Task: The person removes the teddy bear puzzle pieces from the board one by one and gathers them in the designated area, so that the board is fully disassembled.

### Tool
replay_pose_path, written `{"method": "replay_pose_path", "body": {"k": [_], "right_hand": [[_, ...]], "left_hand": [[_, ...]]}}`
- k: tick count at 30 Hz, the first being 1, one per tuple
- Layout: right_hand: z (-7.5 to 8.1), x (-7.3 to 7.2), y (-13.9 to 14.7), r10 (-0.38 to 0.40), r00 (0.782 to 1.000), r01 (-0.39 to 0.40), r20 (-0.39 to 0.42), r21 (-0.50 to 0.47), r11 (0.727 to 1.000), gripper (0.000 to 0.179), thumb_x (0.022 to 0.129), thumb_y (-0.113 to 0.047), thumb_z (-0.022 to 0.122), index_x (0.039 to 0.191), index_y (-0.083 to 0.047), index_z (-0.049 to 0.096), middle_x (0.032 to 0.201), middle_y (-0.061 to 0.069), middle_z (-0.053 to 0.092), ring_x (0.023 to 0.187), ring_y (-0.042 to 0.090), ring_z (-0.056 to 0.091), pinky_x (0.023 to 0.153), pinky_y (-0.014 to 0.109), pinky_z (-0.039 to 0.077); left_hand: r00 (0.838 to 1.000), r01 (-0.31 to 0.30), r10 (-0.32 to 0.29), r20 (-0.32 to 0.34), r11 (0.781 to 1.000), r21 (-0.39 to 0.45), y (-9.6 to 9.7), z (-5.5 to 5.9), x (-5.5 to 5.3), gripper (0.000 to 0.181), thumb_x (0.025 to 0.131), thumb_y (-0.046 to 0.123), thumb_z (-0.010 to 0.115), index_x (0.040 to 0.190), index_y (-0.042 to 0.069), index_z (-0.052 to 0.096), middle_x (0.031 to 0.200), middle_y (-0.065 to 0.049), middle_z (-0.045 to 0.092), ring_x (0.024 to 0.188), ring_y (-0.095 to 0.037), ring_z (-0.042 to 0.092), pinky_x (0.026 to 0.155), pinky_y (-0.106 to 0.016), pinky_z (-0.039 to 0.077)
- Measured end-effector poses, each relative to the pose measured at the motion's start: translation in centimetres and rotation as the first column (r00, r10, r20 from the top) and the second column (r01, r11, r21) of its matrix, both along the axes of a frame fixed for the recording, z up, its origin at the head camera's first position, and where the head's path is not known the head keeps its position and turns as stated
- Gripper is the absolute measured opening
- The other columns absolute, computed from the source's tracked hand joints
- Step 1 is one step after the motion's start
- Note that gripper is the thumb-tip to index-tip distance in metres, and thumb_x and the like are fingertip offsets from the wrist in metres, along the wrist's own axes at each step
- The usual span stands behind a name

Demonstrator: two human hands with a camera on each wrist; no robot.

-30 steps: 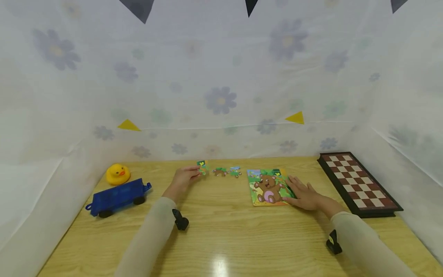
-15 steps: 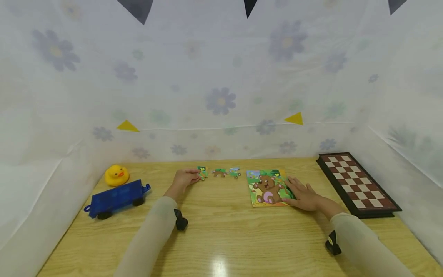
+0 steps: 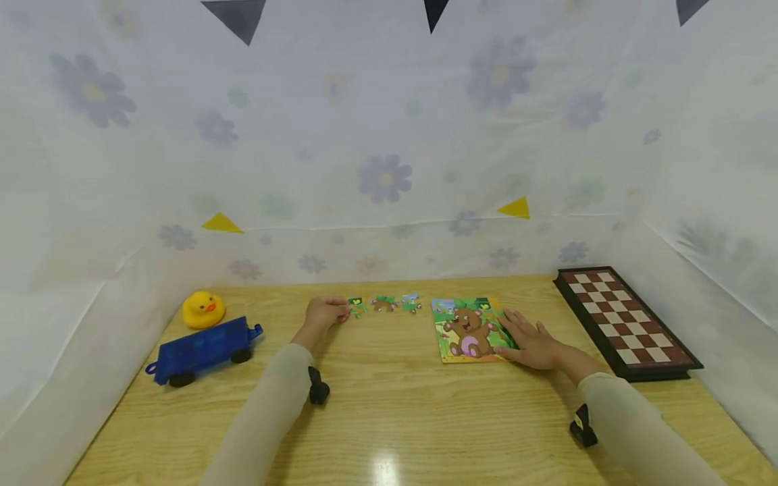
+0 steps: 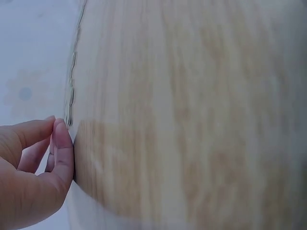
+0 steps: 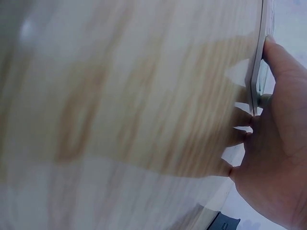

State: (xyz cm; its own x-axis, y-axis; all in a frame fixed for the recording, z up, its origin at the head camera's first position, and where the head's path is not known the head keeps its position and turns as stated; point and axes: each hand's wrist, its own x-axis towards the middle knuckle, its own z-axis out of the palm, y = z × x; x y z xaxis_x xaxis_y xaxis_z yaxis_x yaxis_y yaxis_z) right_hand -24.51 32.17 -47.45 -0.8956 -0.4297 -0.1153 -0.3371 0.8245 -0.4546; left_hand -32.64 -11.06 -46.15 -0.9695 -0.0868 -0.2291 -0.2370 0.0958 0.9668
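Observation:
My left hand is at the back of the table, its thumb and fingertips pinching the left edge of a green jigsaw piece low at the tabletop. In the left wrist view, the thumb and finger tips meet at the near end of a thin row of pieces. Just right of that piece lie a brown-and-green jigsaw piece and a blue-and-green one. My right hand rests with straight, spread fingers on the right side of a bear jigsaw puzzle, covering part of that edge.
A yellow rubber duck and a blue toy wagon stand at the left. At the right lies a black-framed checkered board. A flowered white cloth rises behind the wooden table.
My left hand has lowered the green jigsaw piece to the tabletop, beside the other two loose pieces. The right hand stays on the bear puzzle.

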Motion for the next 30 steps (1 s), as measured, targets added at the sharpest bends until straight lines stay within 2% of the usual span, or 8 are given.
{"method": "replay_pose_path", "body": {"k": [8, 12, 16, 19, 21, 24, 27, 30], "right_hand": [[0.4, 0.2, -0.2, -0.023, 1.0, 0.022, 0.013, 0.026, 0.999, 0.084, 0.095, -0.052, 0.048, 0.149, 0.004, 0.016, 0.153, 0.03, 0.003, 0.139, 0.047, 0.0, 0.103, 0.072, -0.006], [0.4, 0.2, -0.2, -0.024, 1.0, 0.023, 0.014, 0.038, 0.999, 0.084, 0.095, -0.052, 0.048, 0.149, 0.003, 0.016, 0.153, 0.028, 0.003, 0.139, 0.046, 0.0, 0.103, 0.072, -0.005], [0.2, 0.2, -0.1, -0.019, 1.0, 0.019, 0.013, 0.028, 0.999, 0.084, 0.095, -0.053, 0.047, 0.149, 0.003, 0.016, 0.153, 0.028, 0.003, 0.14, 0.046, 0.0, 0.103, 0.072, -0.006], [0.0, 0.0, -0.1, -0.018, 1.0, 0.018, 0.014, 0.011, 1.0, 0.085, 0.094, -0.053, 0.048, 0.149, 0.003, 0.015, 0.153, 0.029, 0.003, 0.139, 0.046, -0.001, 0.102, 0.072, -0.007], [-0.2, -0.1, 0.0, -0.023, 1.0, 0.023, 0.016, 0.018, 1.0, 0.086, 0.094, -0.055, 0.047, 0.15, 0.002, 0.015, 0.154, 0.027, 0.002, 0.14, 0.045, -0.001, 0.103, 0.071, -0.007], [-0.4, -0.3, 0.1, -0.027, 0.999, 0.026, 0.023, 0.046, 0.999, 0.087, 0.094, -0.058, 0.045, 0.151, 0.0, 0.013, 0.155, 0.025, 0.0, 0.141, 0.042, -0.003, 0.105, 0.069, -0.007], [-0.4, -0.3, 0.0, -0.023, 0.999, 0.022, 0.023, 0.049, 0.999, 0.087, 0.094, -0.057, 0.045, 0.151, 0.0, 0.012, 0.155, 0.025, 0.0, 0.141, 0.043, -0.003, 0.104, 0.07, -0.007], [-0.1, -0.2, -0.1, -0.022, 1.0, 0.021, 0.021, 0.047, 0.999, 0.086, 0.095, -0.055, 0.046, 0.15, 0.002, 0.013, 0.154, 0.026, 0.001, 0.14, 0.044, -0.002, 0.103, 0.071, -0.006]], "left_hand": [[1.0, 0.01, -0.011, 0.018, 0.999, 0.048, -0.5, 0.0, 0.1, 0.03, 0.087, -0.006, 0.062, 0.117, -0.009, 0.062, 0.113, -0.024, 0.063, 0.075, -0.012, 0.066, 0.068, -0.022, 0.057], [0.999, 0.031, -0.035, 0.029, 0.992, 0.124, -0.6, 0.1, 0.0, 0.033, 0.089, -0.004, 0.061, 0.122, -0.009, 0.058, 0.117, -0.024, 0.061, 0.079, -0.013, 0.066, 0.073, -0.022, 0.056], [0.995, 0.074, -0.088, 0.045, 0.967, 0.243, -0.3, 0.3, 0.1, 0.038, 0.092, -0.002, 0.058, 0.13, -0.007, 0.052, 0.126, -0.023, 0.054, 0.097, -0.02, 0.064, 0.084, -0.024, 0.054], [0.99, 0.113, -0.135, 0.045, 0.937, 0.331, 0.2, 0.4, 0.1, 0.042, 0.095, 0.0, 0.054, 0.136, -0.004, 0.046, 0.134, -0.022, 0.048, 0.114, -0.024, 0.055, 0.092, -0.025, 0.05], [0.987, 0.136, -0.158, 0.029, 0.919, 0.371, 0.6, 0.6, 0.1, 0.045, 0.096, 0.0, 0.052, 0.139, -0.004, 0.042, 0.138, -0.022, 0.044, 0.119, -0.025, 0.051, 0.095, -0.025, 0.048], [0.984, 0.16, -0.179, 0.009, 0.9, 0.406, 1.4, 0.8, 0.1, 0.046, 0.096, 0.0, 0.051, 0.141, -0.004, 0.04, 0.141, -0.023, 0.041, 0.114, -0.021, 0.054, 0.094, -0.024, 0.048], [0.981, 0.179, -0.194, -0.008, 0.89, 0.42, 2.3, 0.9, 0.2, 0.046, 0.096, -0.001, 0.051, 0.14, -0.005, 0.04, 0.14, -0.024, 0.041, 0.101, -0.014, 0.059, 0.093, -0.024, 0.049], [0.974, 0.212, -0.224, -0.022, 0.879, 0.427, 3.4, 1.0, 0.3, 0.045, 0.096, -0.001, 0.052, 0.139, -0.006, 0.041, 0.137, -0.026, 0.043, 0.099, -0.016, 0.061, 0.099, -0.029, 0.046]]}}
